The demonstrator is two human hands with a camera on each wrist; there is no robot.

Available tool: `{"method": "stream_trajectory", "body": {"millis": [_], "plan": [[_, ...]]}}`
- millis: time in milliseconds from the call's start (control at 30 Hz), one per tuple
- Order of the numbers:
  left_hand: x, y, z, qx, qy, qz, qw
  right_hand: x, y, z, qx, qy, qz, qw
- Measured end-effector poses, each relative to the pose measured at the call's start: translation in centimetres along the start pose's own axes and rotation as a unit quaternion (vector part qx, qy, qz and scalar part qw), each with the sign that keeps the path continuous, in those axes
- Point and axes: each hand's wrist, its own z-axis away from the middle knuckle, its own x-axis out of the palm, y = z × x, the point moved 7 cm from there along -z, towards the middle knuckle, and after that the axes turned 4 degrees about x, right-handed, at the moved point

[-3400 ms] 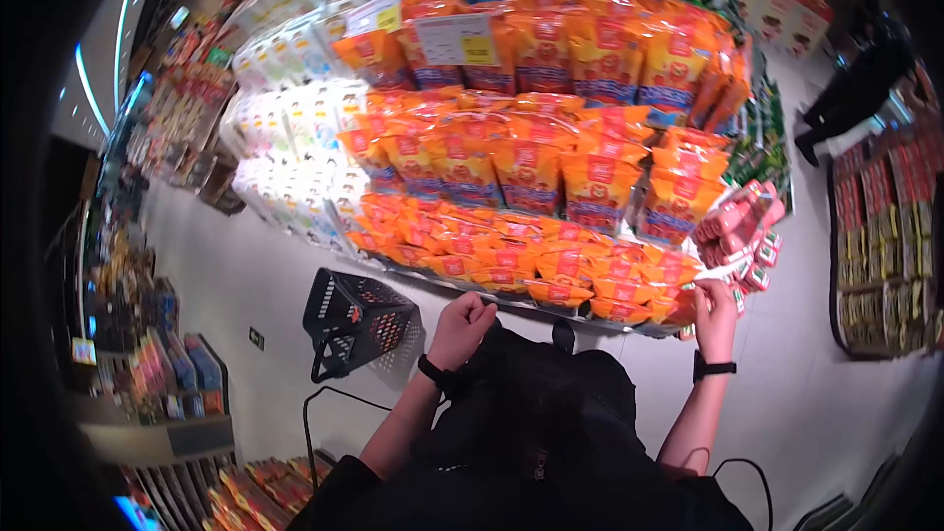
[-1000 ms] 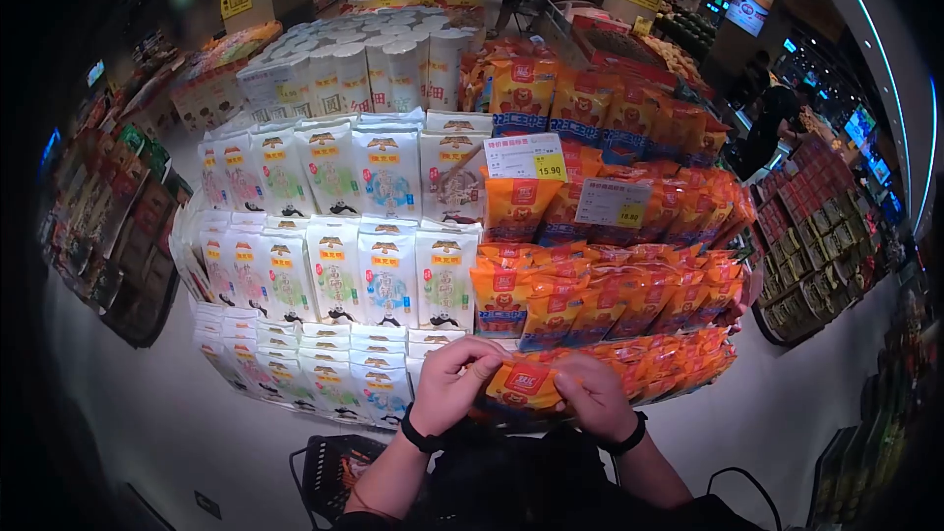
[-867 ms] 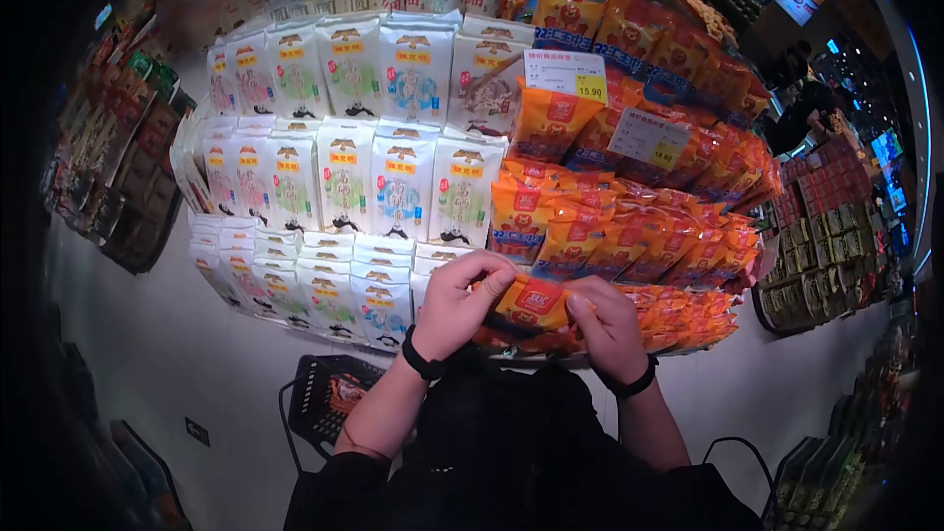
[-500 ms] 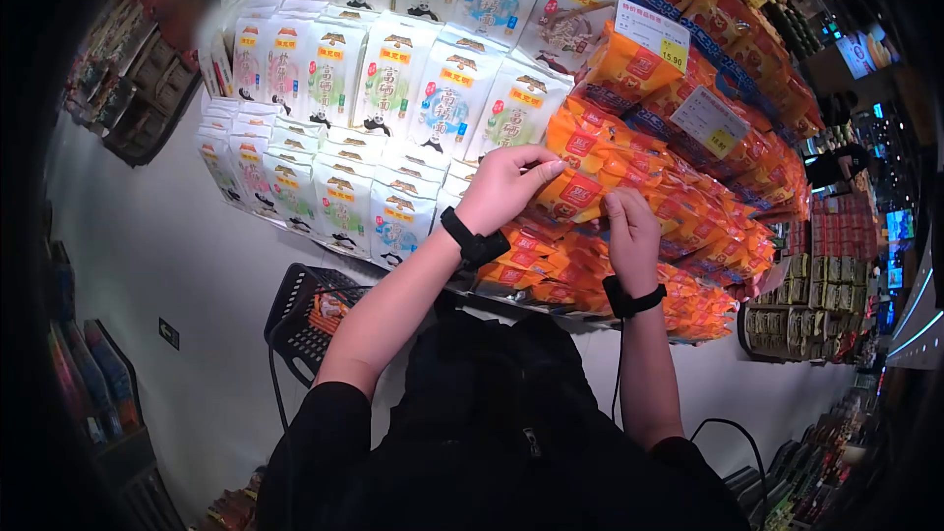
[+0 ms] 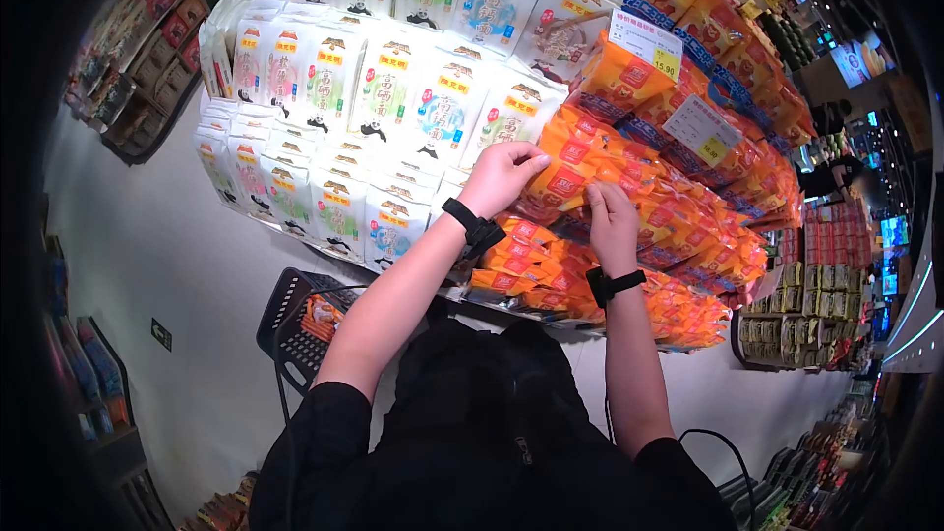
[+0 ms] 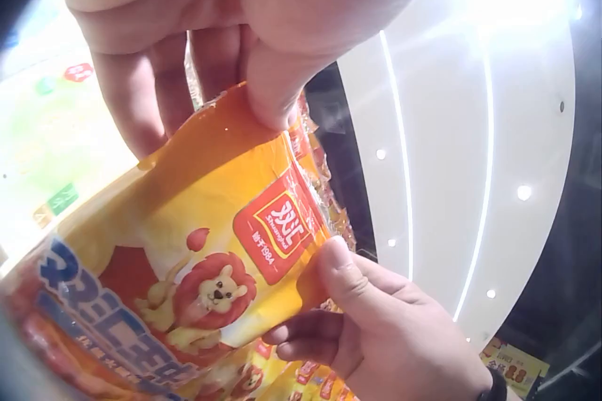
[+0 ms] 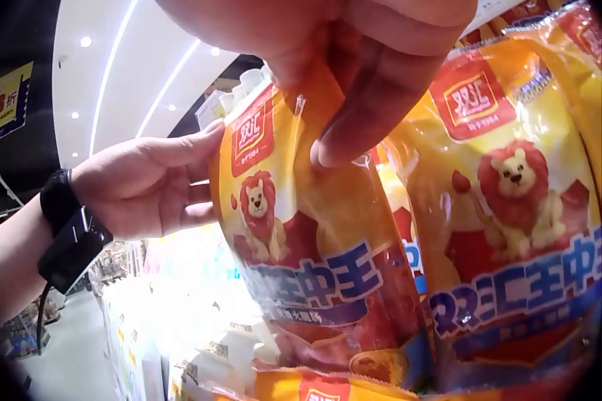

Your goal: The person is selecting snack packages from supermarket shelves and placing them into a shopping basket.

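Observation:
Both hands hold an orange, lion-printed bag of sausages upright by its top, with red sausages showing at its lower edge in the left wrist view. My left hand pinches the top left corner, thumb in front and fingers behind. On the other side, my right hand pinches the upper right edge. The bag overlaps the middle row of matching orange bags in the head view. Another such bag stands close beside it in the right wrist view.
White packs with panda prints fill the display's left side. Price cards hang above the orange bags. A black basket with orange packs inside stands on the floor at left. Cables run beside both arms.
At first the hands were apart, the right at the display's lower right corner. Later both held the bag low in front; it has since gone up to the middle row. The head view has turned.

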Motion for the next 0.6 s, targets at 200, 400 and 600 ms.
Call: {"method": "stream_trajectory", "body": {"millis": [200,400,600], "plan": [[0.0,-2.2,-0.2,-0.009,0.023,-0.023,0.999,0.6,3.2,-0.9,0.09,0.024,-0.106,0.99],[-1.2,4.3,1.8,0.153,0.209,-0.199,0.945,-5.0,2.4,-1.0,0.097,0.062,-0.073,0.991],[7.6,0.8,6.5,-0.024,0.019,0.063,0.998,-7.4,5.3,-0.4,0.016,0.013,0.094,0.995]]}}
